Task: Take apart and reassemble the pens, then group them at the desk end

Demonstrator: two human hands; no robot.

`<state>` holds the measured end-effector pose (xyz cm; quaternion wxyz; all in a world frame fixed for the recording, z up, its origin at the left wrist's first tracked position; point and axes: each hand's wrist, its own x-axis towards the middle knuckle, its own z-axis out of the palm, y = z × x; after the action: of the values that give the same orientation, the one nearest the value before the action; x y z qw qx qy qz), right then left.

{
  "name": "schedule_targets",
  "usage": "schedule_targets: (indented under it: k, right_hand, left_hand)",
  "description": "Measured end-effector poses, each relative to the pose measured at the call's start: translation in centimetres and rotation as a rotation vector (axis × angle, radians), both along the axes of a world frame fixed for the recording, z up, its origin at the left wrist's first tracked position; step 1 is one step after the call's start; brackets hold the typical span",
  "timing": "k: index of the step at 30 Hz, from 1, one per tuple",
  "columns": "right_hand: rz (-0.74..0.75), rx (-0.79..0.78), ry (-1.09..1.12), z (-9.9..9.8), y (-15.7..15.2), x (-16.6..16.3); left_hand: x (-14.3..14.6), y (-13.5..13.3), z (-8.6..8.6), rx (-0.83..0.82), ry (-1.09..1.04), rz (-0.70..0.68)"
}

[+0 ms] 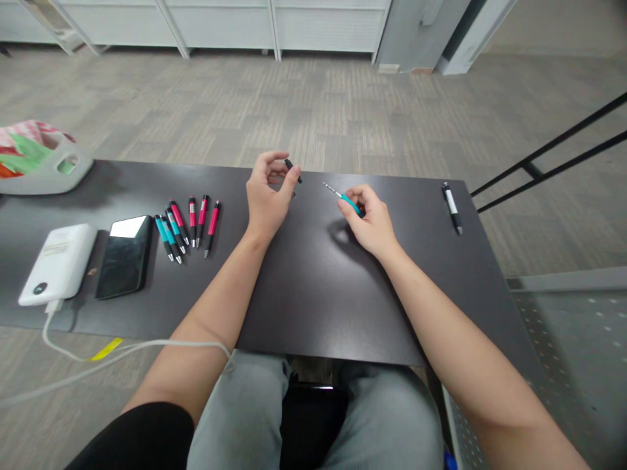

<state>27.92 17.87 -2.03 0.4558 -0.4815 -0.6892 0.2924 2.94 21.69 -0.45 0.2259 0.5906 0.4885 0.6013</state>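
Observation:
My left hand [268,199] is raised over the far part of the dark table, with thumb and fingers closed on a small black pen part [288,163]. It looks like a pen's grip section, though the fingers cover some of it. To its right, my right hand [371,223] pinches a teal pen barrel [351,203]. A thin metallic refill [331,189] sticks out of that barrel toward my left hand. The two pen pieces are apart. Left of my left arm lies a group of several teal pens [175,230] and pink pens [212,228], all with black grips.
Farther left on the table [313,300] lie a black phone [124,261] and a white power bank [59,261] with a white cable [147,344] crossing my left forearm. A pale basket [73,173] holds cloths. One white-and-black pen [451,207] rests near the right edge.

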Motion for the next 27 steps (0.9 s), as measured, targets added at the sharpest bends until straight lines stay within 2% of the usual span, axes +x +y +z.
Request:
schedule_targets:
  k: [6,10,14,21,27]
  right_hand:
    - [-0.005,-0.005,-0.014,0.3,-0.1,-0.1]
    - [-0.008,-0.005,-0.006,0.5,-0.2,-0.2]
    - [-0.023,-0.035,-0.005,0.6,-0.2,-0.3]
    - [-0.030,-0.054,0.021,0.6,0.0,-0.2]
    - [-0.027,-0.049,0.019,0.1,0.3,0.0]
  left_hand:
    - [-0.3,-0.7,-0.3,-0.108,0.495,0.027]
    - [0.1,-1.2,-0.3,-0.179,0.644,-0.021]
    - [-0.4,-0.8,-0.9,-0.195,0.608,-0.022]
    - [-3.3,0.7,-1.5,-0.258,0.489,-0.103]
    - [-4.0,1.0,-1.1,-0.295,0.427,-0.033]
